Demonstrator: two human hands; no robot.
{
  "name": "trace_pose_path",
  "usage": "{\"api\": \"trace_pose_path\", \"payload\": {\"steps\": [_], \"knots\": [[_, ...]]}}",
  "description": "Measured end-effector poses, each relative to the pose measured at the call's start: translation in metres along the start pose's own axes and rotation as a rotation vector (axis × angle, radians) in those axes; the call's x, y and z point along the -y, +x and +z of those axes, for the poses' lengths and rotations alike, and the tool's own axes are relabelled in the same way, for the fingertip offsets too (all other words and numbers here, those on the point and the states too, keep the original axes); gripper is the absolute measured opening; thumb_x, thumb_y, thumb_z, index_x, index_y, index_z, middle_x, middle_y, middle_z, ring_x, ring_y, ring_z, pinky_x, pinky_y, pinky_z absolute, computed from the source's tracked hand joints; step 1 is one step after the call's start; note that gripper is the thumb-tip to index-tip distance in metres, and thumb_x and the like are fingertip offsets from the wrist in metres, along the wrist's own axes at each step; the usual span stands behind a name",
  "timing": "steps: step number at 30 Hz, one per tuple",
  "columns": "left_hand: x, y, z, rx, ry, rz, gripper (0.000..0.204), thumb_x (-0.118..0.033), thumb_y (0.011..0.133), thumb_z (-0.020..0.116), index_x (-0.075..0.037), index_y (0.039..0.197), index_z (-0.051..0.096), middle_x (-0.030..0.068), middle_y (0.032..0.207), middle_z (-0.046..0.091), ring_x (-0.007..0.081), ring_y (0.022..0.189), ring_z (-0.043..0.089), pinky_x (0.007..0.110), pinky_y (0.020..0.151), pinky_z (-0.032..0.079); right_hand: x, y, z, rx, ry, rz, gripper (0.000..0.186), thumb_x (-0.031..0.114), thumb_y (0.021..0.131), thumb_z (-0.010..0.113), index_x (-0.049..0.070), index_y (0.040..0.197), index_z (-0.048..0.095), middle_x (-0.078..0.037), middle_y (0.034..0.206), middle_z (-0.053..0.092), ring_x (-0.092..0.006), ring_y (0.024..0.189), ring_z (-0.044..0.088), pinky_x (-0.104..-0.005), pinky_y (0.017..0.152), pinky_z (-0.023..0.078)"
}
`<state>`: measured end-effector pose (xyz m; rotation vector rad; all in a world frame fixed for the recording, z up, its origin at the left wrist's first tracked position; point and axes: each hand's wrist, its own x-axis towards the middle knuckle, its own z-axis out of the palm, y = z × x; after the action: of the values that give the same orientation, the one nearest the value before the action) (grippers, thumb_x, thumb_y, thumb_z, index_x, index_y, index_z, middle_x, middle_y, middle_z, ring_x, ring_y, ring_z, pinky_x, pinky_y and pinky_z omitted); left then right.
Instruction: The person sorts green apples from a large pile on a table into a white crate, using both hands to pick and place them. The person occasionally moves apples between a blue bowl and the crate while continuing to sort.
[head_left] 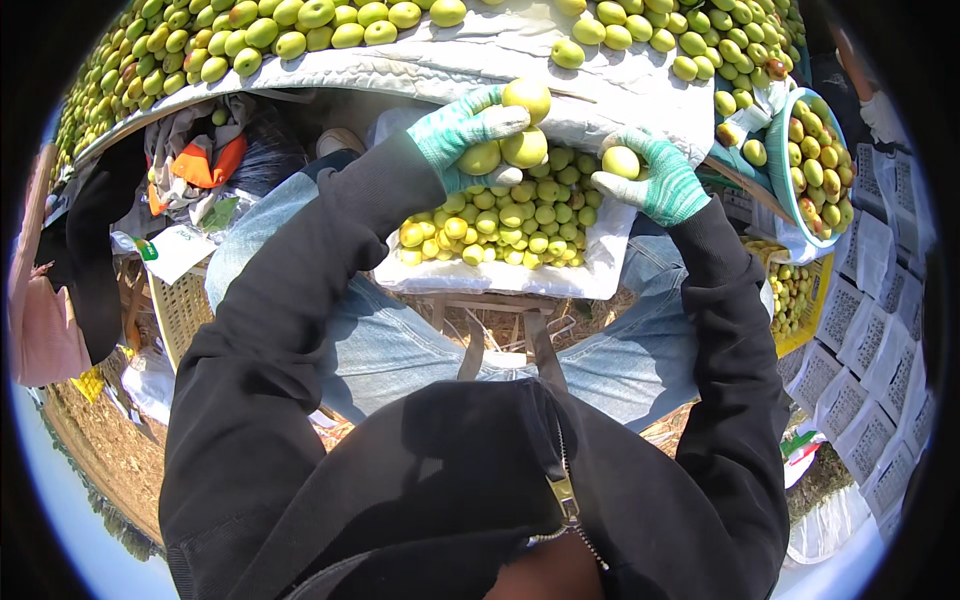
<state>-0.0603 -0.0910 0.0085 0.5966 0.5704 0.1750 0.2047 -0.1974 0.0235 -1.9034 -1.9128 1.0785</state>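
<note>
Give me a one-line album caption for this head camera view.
Gloved left hand cradling three yellow-green fruits, right hand holding one fruit, above a lined crate.

Your left glove [455,135] covered much of the three fruits [512,128] it held, and your right glove [658,178] wrapped all but one face of its single fruit [621,161], so you could not see either palm. The box [600,262] between your knees was part hidden behind both hands, its far edge lost under the sheet [480,55], and the heap [300,35] on that sheet ran off the top edge. The bowl [785,150] at your right was bent by the rim, and the print on the cartons [860,350] below it was too small to tell.
</note>
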Motion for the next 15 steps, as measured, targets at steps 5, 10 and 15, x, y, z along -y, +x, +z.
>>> {"api": "trace_pose_path", "payload": {"steps": [5,10,15], "knots": [[0.012,0.015,0.01,-0.026,-0.056,-0.218,0.065,-0.049,0.086,0.061,-0.007,0.133,0.044,0.0142,0.121,0.057,0.0224,0.107,0.06,0.035,0.079,0.058,0.034,0.002,0.01,0.064,0.437,-0.095,0.077,0.021,0.078,0.075,0.01,0.142,0.033,-0.012,0.131,0.045,-0.0261,0.121,0.047,-0.0402,0.099,0.044],[0.018,0.025,0.013,0.09,-0.273,-0.272,0.089,-0.071,0.079,0.05,-0.004,0.136,0.039,0.0185,0.128,0.051,0.0315,0.117,0.053,0.048,0.086,0.054,0.033,0.01,0.023,-0.023,0.278,-0.427,0.069,0.025,0.075,0.077,0.008,0.132,0.043,-0.012,0.126,0.05,-0.0231,0.115,0.051,-0.036,0.097,0.045],[0.034,0.026,0.002,-0.085,-0.05,-0.344,0.064,-0.041,0.086,0.065,-0.003,0.132,0.043,0.0175,0.125,0.053,0.0268,0.106,0.061,0.039,0.078,0.059,0.007,-0.001,0.039,0.025,0.355,-0.233,0.052,0.02,0.08,0.072,0.006,0.124,0.048,-0.01,0.121,0.053,-0.0205,0.116,0.05,-0.0337,0.099,0.042]]}}
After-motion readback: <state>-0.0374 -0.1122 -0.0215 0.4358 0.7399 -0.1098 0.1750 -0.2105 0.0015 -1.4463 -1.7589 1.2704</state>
